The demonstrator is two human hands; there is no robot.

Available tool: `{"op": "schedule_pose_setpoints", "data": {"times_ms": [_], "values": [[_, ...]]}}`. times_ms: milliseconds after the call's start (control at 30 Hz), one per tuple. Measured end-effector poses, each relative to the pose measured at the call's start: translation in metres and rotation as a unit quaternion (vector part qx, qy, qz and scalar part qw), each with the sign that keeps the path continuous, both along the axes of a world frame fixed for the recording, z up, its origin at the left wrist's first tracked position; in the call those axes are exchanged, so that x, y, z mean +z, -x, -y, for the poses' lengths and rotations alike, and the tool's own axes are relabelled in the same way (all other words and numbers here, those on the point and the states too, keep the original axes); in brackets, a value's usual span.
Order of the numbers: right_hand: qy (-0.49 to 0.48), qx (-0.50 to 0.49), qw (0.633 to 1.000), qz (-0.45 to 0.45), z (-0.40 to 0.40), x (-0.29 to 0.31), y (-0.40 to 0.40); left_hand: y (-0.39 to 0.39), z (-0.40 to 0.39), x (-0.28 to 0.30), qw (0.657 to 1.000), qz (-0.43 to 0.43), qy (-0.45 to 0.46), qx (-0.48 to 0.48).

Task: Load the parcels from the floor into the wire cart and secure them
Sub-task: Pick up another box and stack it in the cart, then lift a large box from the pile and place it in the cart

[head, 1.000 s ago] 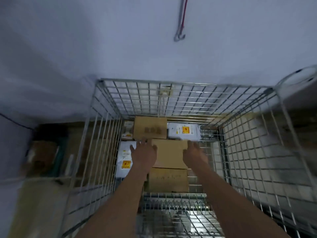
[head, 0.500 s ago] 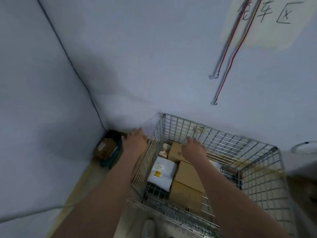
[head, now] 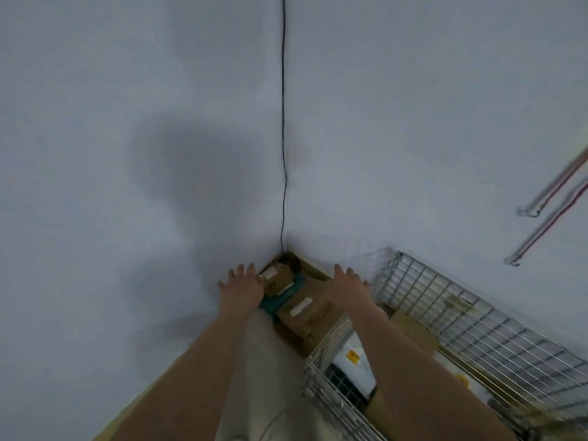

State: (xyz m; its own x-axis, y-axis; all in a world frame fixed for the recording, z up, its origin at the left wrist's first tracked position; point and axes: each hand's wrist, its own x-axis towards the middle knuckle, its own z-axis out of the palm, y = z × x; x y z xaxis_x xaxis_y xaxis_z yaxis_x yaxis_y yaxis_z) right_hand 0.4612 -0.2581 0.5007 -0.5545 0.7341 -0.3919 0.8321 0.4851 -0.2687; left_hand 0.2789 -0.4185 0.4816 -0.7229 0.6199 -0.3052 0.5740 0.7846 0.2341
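I see my left hand [head: 242, 283] and right hand [head: 346, 281] spread flat, holding nothing, above floor boxes [head: 302, 316] beside the wire cart [head: 423, 300].

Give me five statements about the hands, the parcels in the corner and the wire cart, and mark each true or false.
1. Both hands, left hand and right hand, are empty with fingers spread. True.
2. Cardboard parcels lie on the floor in the corner, outside the wire cart. True.
3. The wire cart is empty. False: it holds a white parcel and brown boxes.
4. The right hand grips a box. False: it holds nothing.
5. A thin black cable runs down the wall corner. True.
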Motion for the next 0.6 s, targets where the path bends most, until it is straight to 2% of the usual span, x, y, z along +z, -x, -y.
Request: {"op": "schedule_pose_setpoints", "data": {"times_ms": [300,600], "values": [[-0.004,0.014,0.999,0.043,0.059,-0.021,0.129,0.111,0.035,-0.029,0.999,0.036,0.025,-0.032],[0.029,-0.007,0.994,0.102,0.053,-0.040,0.184,0.171,0.002,-0.055,0.993,0.076,0.033,-0.084]]}}
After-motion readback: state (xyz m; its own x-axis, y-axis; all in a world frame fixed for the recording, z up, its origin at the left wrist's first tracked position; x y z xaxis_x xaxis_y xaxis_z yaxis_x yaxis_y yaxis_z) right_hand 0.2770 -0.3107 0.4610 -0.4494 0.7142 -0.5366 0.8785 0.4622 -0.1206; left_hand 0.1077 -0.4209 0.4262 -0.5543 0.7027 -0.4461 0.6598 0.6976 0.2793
